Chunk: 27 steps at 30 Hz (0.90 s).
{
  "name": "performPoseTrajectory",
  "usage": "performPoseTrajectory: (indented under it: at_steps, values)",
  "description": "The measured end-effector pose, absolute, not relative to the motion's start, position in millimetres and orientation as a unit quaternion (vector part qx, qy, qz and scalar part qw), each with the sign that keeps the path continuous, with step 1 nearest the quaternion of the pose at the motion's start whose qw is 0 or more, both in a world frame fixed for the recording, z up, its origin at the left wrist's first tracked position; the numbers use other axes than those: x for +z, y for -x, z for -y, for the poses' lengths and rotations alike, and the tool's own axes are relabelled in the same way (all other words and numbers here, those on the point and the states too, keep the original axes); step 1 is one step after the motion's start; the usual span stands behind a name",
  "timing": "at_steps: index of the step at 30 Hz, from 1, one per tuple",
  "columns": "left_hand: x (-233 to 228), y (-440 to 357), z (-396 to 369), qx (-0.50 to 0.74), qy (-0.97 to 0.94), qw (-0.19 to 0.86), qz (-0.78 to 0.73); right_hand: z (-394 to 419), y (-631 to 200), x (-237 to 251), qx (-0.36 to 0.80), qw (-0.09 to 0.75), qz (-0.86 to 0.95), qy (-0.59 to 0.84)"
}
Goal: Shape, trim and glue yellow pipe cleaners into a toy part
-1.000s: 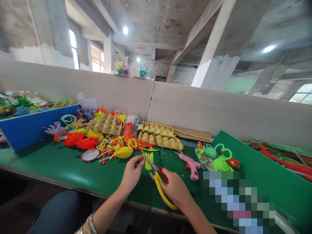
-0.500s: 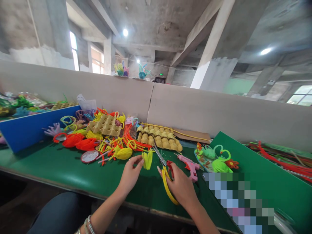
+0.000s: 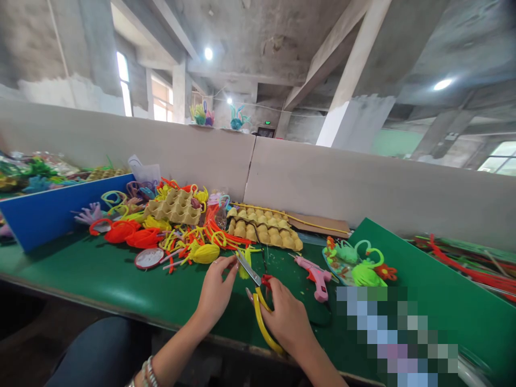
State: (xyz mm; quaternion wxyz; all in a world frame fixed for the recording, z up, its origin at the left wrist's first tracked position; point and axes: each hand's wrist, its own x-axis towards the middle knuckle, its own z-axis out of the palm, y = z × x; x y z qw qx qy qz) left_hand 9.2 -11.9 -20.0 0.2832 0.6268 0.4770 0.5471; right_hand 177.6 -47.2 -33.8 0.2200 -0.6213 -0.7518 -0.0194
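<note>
Your left hand (image 3: 215, 293) pinches the small yellow pipe-cleaner bundle (image 3: 244, 267) upright just above the green table (image 3: 100, 274), fingertips clamped low so the top stays free. Your right hand (image 3: 284, 320) grips the scissors (image 3: 258, 293) by their yellow handles, fingers wrapped; the blades look closed against the bundle, though that is hard to tell. The pink glue gun (image 3: 316, 275) lies near, to the right.

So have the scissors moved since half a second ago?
Yes. The scissors in the right hand swung left, away from the pink glue gun, their blades now at the yellow bundle pinched by the left hand.
</note>
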Motion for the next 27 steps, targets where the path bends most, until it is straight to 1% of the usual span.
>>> performPoseTrajectory:
  at_steps: [6,16,27]
  values:
    - [-21.9,-8.1,10.9,0.534,-0.65,0.265,-0.471,45.0,-177.1,-31.9,-0.018,0.219,0.757,0.615]
    - [-21.0,-9.9,10.2,0.561,-0.613,0.313,-0.461,45.8,-175.4,-28.2,0.021,0.201,0.757,0.622]
    - [-24.0,-10.2,8.4,0.573,-0.598,0.311,-0.466,45.0,-174.5,-27.2,0.051,0.21,0.753,0.621]
